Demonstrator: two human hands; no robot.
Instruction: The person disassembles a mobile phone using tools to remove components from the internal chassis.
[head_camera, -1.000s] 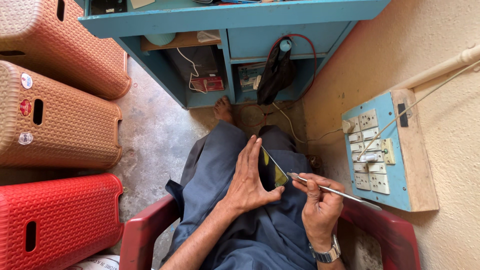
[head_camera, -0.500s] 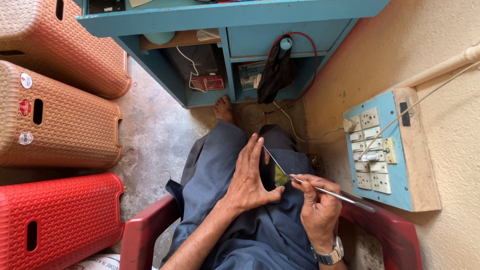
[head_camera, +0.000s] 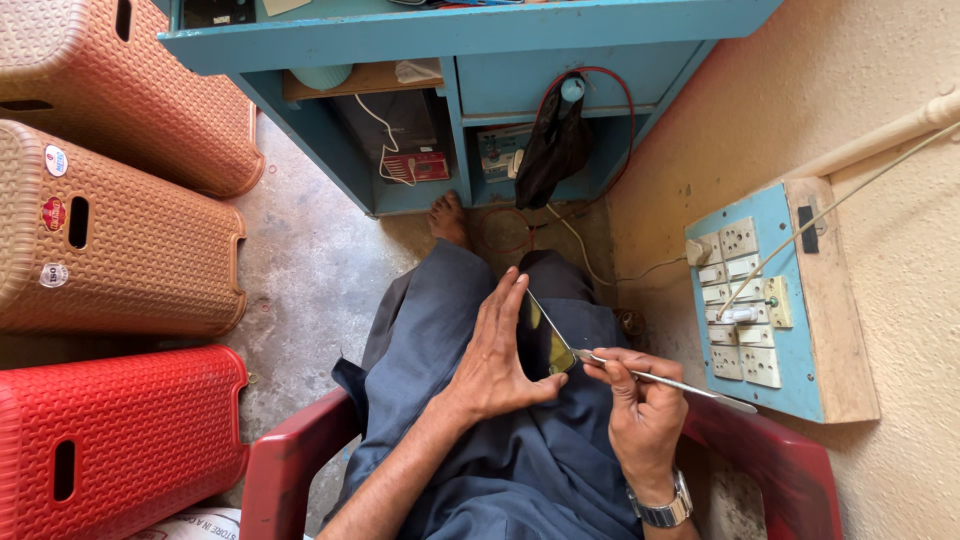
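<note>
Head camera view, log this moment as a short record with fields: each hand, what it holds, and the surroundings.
left hand: left hand props a thin flat panel upright on the lap
right hand: right hand pinches a slim metal tool, tip at the panel's lower edge
seat: red plastic chair
left side: woven plastic stools
wall: blue switchboard
ahead: blue desk

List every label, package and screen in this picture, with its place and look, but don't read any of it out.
Stickers: three small ones, white and red, on the brown woven stool at left.
Red box: small, flat, under the blue desk.
Printed card: pale, beside the box in the next bay.
Phone: thin dark slab, edge-on, between left hand and right hand.
</note>
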